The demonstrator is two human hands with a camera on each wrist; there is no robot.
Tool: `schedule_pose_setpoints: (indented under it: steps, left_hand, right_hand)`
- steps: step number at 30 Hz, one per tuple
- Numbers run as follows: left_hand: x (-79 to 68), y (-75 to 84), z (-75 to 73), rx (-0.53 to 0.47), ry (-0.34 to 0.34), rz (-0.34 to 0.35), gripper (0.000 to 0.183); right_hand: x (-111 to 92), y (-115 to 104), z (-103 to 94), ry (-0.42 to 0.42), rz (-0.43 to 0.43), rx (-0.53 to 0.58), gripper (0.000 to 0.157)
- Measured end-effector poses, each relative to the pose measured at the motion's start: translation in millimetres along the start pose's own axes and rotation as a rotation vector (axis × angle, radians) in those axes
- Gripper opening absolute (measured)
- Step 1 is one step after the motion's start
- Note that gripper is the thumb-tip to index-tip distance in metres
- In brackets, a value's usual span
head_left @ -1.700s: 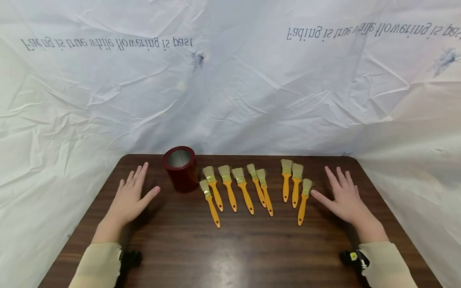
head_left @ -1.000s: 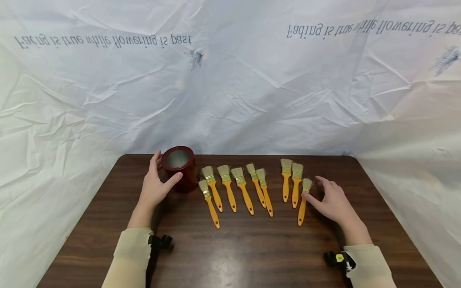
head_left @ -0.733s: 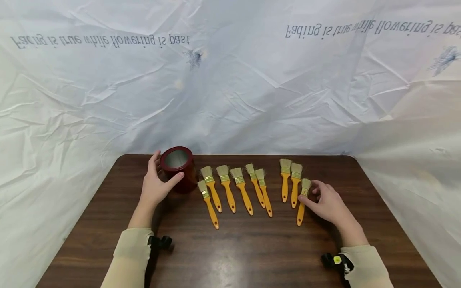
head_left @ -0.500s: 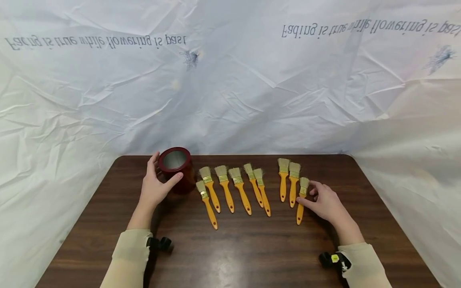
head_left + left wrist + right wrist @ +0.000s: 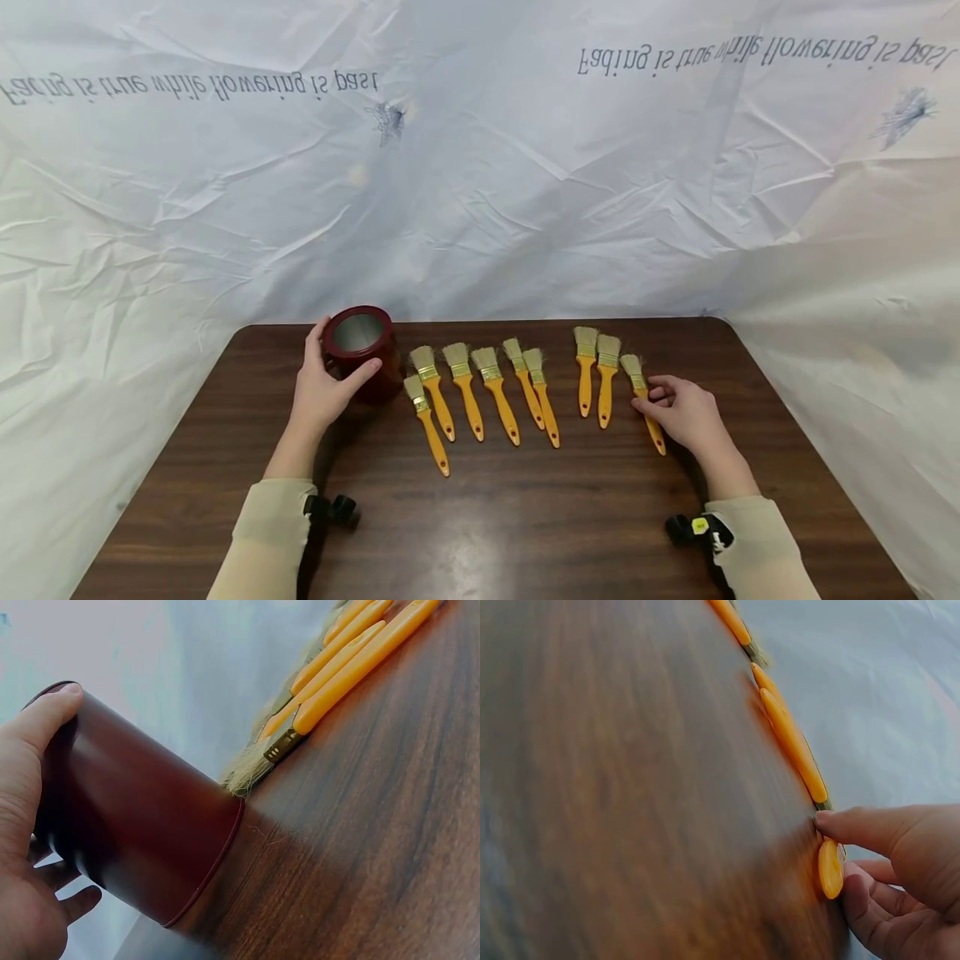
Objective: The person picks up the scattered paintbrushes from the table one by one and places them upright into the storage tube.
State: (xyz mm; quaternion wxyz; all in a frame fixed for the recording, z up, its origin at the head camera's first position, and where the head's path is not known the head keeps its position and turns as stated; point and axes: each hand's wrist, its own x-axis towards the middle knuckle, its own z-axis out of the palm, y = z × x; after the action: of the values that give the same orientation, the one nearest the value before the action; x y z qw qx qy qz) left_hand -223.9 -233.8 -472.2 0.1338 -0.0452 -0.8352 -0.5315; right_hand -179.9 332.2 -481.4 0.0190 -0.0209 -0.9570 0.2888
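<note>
A dark red, open-topped cylindrical can (image 5: 375,371) stands upright at the table's back left. My left hand (image 5: 322,392) grips it, thumb near the rim on the near side and fingers round the far left side; the left wrist view shows the can (image 5: 142,817) from the side. At the right, my right hand (image 5: 690,410) pinches the yellow handle of a paintbrush (image 5: 639,383) between thumb and fingers. In the right wrist view the handle end (image 5: 830,870) of that brush shows by the fingertips. Its bristles point away and to the left.
Two paintbrushes (image 5: 606,383) lie just left of the held one. Several more yellow-handled paintbrushes (image 5: 495,392) lie in a row between these and the can, bristles toward the back. White crumpled sheeting (image 5: 480,208) hangs behind the brown wooden table (image 5: 465,533).
Both hands have come inward, the left onto the can, the right onto the rightmost paintbrush. That brush has turned, its handle end swinging to the right.
</note>
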Motion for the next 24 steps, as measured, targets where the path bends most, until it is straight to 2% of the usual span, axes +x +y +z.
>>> schedule_pose_setpoints:
  steps: [11,16,24]
  left_hand:
    - [0.2,-1.5,-1.0,-0.002,0.007,0.019,0.107]
    - [0.4,-2.1,0.3,-0.010,0.009,0.038,0.104]
    - [-1.0,-0.7,2.8,0.005,0.001,0.047,0.102]
  right_hand:
    - [1.0,0.8,-0.2,0.002,0.006,-0.007,0.047]
    - [0.4,3.9,0.8,0.014,0.014,0.028,0.042]
    - [0.5,4.5,-0.9,0.025,0.020,0.119,0.046]
